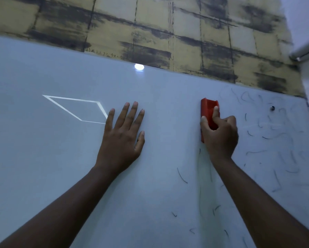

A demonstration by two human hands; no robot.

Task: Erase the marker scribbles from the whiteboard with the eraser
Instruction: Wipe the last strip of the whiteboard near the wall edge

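Mid-wipe: the right hand (pixel 220 135) grips the red eraser (pixel 208 111) against the whiteboard (pixel 60 158), the left hand (pixel 122 135) lies flat with fingers spread, and next come the scribbles (pixel 275 140) remaining to the right.

The whiteboard (pixel 60 158) under my palm looks smooth and glossy: it mirrors a round lamp glare and a bright window outline. The red eraser (pixel 208 108) I grip looks like hard, matt plastic with moulded ridges. Above the board, the wall (pixel 168 24) is dull yellow tile or brick-patterned covering (which, I cannot tell), smudged dark and rough-looking.
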